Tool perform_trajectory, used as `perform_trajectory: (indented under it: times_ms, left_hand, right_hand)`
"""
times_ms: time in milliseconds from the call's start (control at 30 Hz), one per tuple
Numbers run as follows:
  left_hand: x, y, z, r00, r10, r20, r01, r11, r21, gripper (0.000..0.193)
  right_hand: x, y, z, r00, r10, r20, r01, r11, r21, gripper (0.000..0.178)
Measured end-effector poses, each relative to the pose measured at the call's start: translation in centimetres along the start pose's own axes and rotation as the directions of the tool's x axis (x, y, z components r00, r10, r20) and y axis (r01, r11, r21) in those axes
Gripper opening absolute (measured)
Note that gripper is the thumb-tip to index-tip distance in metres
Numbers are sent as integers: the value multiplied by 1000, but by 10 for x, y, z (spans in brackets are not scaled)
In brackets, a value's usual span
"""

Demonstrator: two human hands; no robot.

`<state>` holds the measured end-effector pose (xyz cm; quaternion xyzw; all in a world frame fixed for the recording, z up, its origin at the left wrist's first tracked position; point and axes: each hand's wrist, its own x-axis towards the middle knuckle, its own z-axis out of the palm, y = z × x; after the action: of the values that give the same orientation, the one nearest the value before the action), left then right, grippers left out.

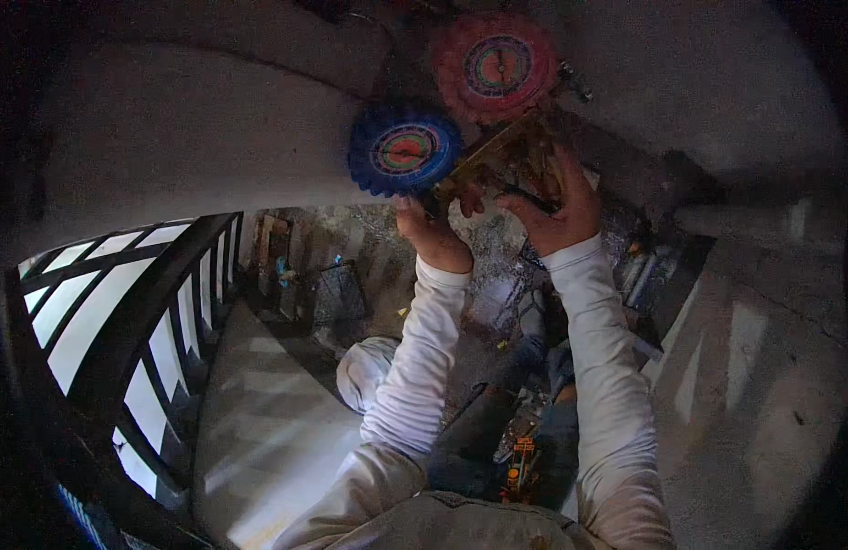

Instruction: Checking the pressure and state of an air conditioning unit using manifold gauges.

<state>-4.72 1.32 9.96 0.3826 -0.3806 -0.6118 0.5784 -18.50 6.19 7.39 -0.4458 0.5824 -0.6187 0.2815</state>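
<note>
Two gauges, the blue gauge [404, 151] and the red gauge [497, 69], sit on one yellowish block [511, 151], which is raised in front of the person. Blue is at the block's left end, red above its upper edge, both dials turned toward the viewer. The right hand [571, 215] is closed on the block's right end, fingers up along the side and thumb reaching inward below it. The left hand [438, 243] is below the block's left end, its thumb up close under the blue gauge; in this dim light I cannot tell whether it grips, or only steadies from beneath.

The block looks like metal, so I judge it stiff and fairly heavy for its bulk, with the gauges making it top-heavy and apt to tip if held at one end. The ribbed rims look rubbery: grippy, a little soft, good against knocks. The dial faces are probably the fragile part, and the block's smooth sides may slip under oily fingers. The best hold, I think, is the block itself, one hand at each end, with fingers off the dials and no twisting by the rims.

Pale wall [213, 147] shows left of the block, a barred window [103, 321] lower left of it, and a dark case [658, 284] lower right.
</note>
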Motion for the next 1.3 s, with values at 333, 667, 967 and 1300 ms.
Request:
perform_trajectory:
  times_ms: [333, 667, 967, 1300]
  left_hand:
    - [0, 10, 10, 998, 57, 30, -59, 996, 69, 54]
    - [-1, 7, -5, 992, 35, 119, -42, 998, 55, 53]
    - [-9, 17, 24, 994, 35, -104, -34, 999, 13, 48]
    - [-8, 14, 18, 1000, 19, 20, -17, 994, -105, 54]
  right_hand:
    - [3, -16, 3, 992, 120, 36, -119, 992, -34, 81]
    - [0, -12, 10, 996, 88, 2, -88, 993, 77, 78]
    - [-3, 2, 3, 991, 131, 10, -131, 991, 12, 79]
    - [3, -9, 8, 993, 118, -3, -117, 981, 154, 75]
